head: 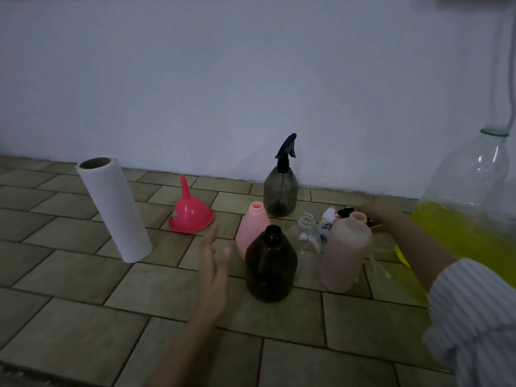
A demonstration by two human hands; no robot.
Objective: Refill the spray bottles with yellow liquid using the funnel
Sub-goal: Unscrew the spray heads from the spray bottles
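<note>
Setting: a tiled floor [83, 275] against a pale wall, dim light, seen from the person's head looking down.
Landmark: a dark bottle [270, 265], uncapped, upright, nearest the viewer in the middle of the group.
Other bottles: a pink bottle [251, 230] just behind and left of the dark bottle; a clear bottle [305, 238] just to its right; a peach bottle [344, 254] further right. All three stand open-necked. A grey bottle [280, 191] stands behind the dark bottle, near the wall, with its black sprayer on.
Funnel: a red funnel [191, 212] sits mouth-down, spout up, left of and behind the dark bottle, well apart from it.
Yellow liquid: a big clear jug [460, 219], roughly half full of yellow, far right of the dark bottle.
Paper roll: a white roll [114, 208] stands far left of the dark bottle.
Left hand [213, 261]: empty, fingers straight and relaxed, hovering left of the dark bottle, near the funnel's rim.
Right hand [377, 213]: reaching behind the peach bottle among loose spray heads [335, 215]; blurred, so I cannot tell whether it holds one.
Step in hand: likely preparation; no yellow shows in the clear bottle.
Next move: probably lifting the funnel, turning it spout-down and seating it in an open neck before tipping the jug.
</note>
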